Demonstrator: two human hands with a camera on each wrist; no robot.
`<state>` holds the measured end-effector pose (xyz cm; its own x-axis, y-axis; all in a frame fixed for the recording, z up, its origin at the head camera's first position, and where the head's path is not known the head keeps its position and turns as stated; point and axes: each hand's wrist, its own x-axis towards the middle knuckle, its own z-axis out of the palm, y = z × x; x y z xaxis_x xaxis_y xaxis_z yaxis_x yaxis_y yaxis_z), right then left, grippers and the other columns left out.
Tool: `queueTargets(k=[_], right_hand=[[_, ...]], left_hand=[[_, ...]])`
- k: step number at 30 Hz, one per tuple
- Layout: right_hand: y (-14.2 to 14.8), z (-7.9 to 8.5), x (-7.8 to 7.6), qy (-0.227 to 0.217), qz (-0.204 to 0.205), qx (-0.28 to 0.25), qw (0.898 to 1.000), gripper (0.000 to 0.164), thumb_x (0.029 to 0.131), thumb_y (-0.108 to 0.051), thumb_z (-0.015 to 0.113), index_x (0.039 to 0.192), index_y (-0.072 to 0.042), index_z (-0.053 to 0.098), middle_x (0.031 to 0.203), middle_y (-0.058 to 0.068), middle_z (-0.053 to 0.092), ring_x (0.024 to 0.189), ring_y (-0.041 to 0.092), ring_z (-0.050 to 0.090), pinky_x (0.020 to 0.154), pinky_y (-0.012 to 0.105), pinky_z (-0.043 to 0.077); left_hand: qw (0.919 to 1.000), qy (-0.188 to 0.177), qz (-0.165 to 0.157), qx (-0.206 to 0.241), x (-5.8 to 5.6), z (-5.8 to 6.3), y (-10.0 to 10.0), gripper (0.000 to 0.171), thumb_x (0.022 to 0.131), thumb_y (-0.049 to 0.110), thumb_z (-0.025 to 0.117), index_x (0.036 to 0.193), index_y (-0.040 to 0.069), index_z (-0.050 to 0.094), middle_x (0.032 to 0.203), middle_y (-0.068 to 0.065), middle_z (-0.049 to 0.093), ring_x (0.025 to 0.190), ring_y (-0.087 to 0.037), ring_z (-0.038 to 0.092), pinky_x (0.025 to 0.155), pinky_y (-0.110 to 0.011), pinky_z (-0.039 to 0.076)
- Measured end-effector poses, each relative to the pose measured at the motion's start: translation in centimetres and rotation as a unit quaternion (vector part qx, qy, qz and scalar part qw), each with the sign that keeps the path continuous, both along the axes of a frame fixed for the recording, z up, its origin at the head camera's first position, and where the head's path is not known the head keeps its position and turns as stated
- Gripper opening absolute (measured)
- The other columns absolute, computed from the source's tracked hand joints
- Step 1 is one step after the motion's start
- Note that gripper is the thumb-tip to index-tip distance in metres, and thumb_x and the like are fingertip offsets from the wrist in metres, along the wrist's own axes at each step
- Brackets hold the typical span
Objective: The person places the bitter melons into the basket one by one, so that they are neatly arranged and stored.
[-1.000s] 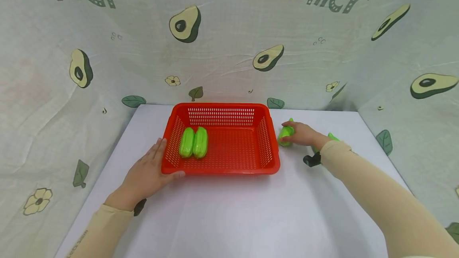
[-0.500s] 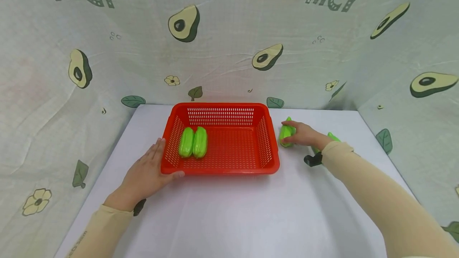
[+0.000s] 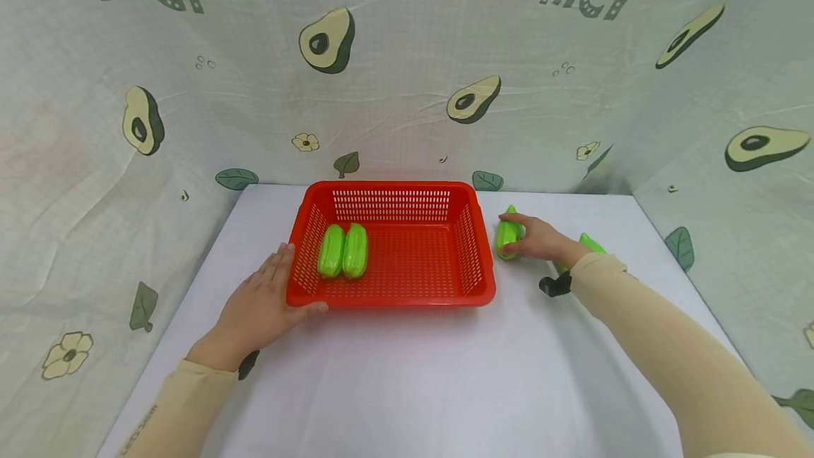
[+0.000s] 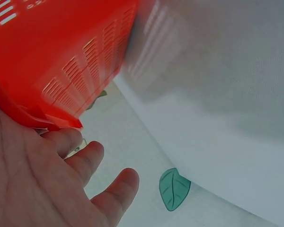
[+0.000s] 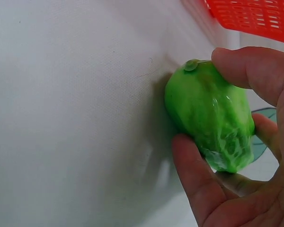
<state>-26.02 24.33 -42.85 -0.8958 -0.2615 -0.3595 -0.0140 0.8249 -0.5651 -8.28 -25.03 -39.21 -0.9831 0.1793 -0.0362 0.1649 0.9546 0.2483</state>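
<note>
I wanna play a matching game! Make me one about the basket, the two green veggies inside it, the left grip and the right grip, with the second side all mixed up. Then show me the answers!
Things:
1. basket
2. pair of green vegetables
3. left grip
4. right grip

Matches:
A. around one green vegetable outside the basket
B. red, with lots of holes
C. touching the basket's left end
D. side by side inside the basket

Right pairs: 1-B, 2-D, 3-C, 4-A
</note>
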Motion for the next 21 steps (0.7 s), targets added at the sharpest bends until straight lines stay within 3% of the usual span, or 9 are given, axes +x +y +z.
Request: queueTargets(k=[8, 13, 17, 21], right_hand=[[0.3, -0.3, 0.1, 0.013, -0.008, -0.007, 1.0, 0.081, 0.087, -0.032, 0.078, 0.155, -0.02, 0.035, 0.153, 0.026, 0.033, 0.127, 0.043, 0.037, 0.107, 0.069, 0.028], [0.9, 0.2, 0.1, 0.021, -0.015, -0.009, 1.0, 0.082, 0.086, -0.032, 0.078, 0.155, -0.019, 0.035, 0.148, 0.026, 0.037, 0.122, 0.042, 0.041, 0.103, 0.065, 0.036], [1.0, 2.7, -0.2, 0.039, -0.007, -0.019, 0.999, 0.083, 0.087, -0.03, 0.078, 0.156, -0.017, 0.034, 0.145, 0.026, 0.04, 0.119, 0.041, 0.044, 0.097, 0.058, 0.045], [0.3, 7.0, -0.5, 0.059, 0.012, -0.046, 0.997, 0.083, 0.088, -0.027, 0.078, 0.156, -0.017, 0.032, 0.135, 0.023, 0.048, 0.112, 0.037, 0.056, 0.089, 0.046, 0.051]], left_hand=[[1.0, -0.004, 0.003, 0.005, -0.1, 0.0, 0.1, 0.126, 0.079, 0.087, 0.045, 0.156, -0.006, 0.008, 0.162, -0.026, 0.014, 0.144, -0.048, 0.019, 0.113, -0.061, 0.025], [0.9999, -0.007, 0.005, 0.007, -0.2, -0.1, 0.2, 0.127, 0.078, 0.088, 0.044, 0.156, -0.006, 0.009, 0.161, -0.026, 0.014, 0.145, -0.048, 0.02, 0.113, -0.06, 0.025], [0.9999, -0.008, 0.005, 0.01, -0.1, 0.0, 0.3, 0.127, 0.078, 0.088, 0.043, 0.156, -0.006, 0.009, 0.161, -0.026, 0.014, 0.145, -0.048, 0.019, 0.113, -0.06, 0.024], [0.9999, -0.006, 0.007, 0.009, 0.0, 0.2, 0.1, 0.127, 0.078, 0.088, 0.043, 0.156, -0.006, 0.008, 0.161, -0.026, 0.015, 0.144, -0.048, 0.02, 0.113, -0.061, 0.025]])
